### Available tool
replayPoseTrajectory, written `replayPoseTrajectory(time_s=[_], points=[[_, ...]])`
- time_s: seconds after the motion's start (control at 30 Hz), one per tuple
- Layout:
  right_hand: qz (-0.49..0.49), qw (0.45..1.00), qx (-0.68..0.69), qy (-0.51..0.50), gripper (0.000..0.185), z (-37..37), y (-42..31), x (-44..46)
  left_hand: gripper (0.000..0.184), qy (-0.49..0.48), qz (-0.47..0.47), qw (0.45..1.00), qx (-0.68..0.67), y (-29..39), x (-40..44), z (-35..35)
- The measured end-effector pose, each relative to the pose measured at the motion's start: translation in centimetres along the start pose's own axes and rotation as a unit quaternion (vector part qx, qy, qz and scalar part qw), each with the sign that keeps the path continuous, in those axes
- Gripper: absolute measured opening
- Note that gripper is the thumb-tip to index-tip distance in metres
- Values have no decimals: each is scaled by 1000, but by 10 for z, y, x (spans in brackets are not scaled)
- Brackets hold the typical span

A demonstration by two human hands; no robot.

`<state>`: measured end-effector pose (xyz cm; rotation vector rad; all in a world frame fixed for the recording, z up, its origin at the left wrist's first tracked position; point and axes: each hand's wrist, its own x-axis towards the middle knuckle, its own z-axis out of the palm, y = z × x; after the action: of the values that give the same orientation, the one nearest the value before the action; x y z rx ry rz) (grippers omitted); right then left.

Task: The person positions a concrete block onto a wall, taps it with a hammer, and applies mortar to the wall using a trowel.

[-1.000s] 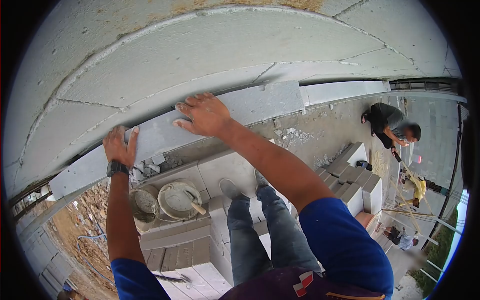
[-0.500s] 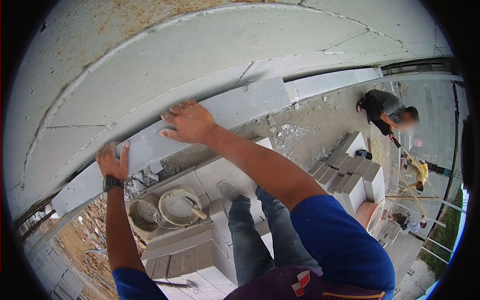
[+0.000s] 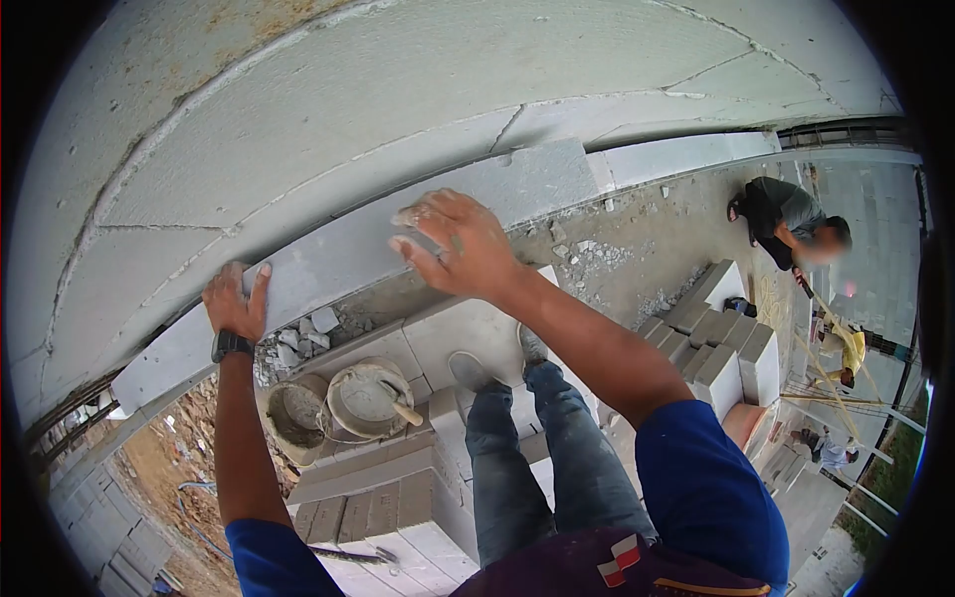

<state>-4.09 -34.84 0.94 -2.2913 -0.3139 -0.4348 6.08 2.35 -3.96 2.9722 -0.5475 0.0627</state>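
My left hand [image 3: 237,301], with a dark watch on its wrist, lies on a long pale block [image 3: 323,257] at the foot of the block wall. Its fingers rest on the top face and the thumb is spread apart. My right hand [image 3: 458,244] is in front of the same course, over its outer edge, with fingers apart and slightly curved and nothing in them. Whitish dust coats its fingertips. Whether it still touches the block I cannot tell. A dark narrow gap runs between this course and the wall [image 3: 368,109] behind.
Two mortar buckets [image 3: 335,406] stand below my left hand, one with a trowel handle [image 3: 406,412]. Broken block pieces [image 3: 303,341] lie beside them. Stacked blocks [image 3: 398,509] carry a hammer-like tool [image 3: 353,555]. A crouching person [image 3: 786,214] is at the right, near more stacked blocks [image 3: 711,338].
My right hand has moved off the block's top face, outward and to the right. The left hand stays on the block. The view has shifted slightly.
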Motion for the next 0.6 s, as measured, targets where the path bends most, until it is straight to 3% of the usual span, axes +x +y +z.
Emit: replayPoseTrajectory(time_s=[0.03,0.07,0.13,0.23,0.3,0.37,0.47,0.53,0.6], points=[[44,998,52,-8,15,-22,-1,-24,52,3,1,1000,-2,1,-1,-3],[157,981,62,-94,15,-46,-4,-50,52,6,3,1000,-5,3,0,-5],[293,927,73,-223,18,-73,26,-105,53,8,3,1000,-9,5,1,-7],[404,889,-98,-192,36,-79,161,-198,53,-9,-2,1000,-17,7,3,-9],[237,914,-302,-132,51,-80,209,-205,55,-5,-6,1000,-3,4,3,-5],[245,883,-348,-197,67,-82,239,-181,57,-12,-23,1000,3,10,3,-11],[43,907,-300,-290,76,-67,305,-167,64,-63,-50,997,-17,12,6,-15],[146,949,-25,-280,76,-53,343,-174,67,-58,-57,997,-6,8,3,-10],[50,941,-205,-265,73,-35,380,-204,71,-67,-61,996,5,9,4,-11]])
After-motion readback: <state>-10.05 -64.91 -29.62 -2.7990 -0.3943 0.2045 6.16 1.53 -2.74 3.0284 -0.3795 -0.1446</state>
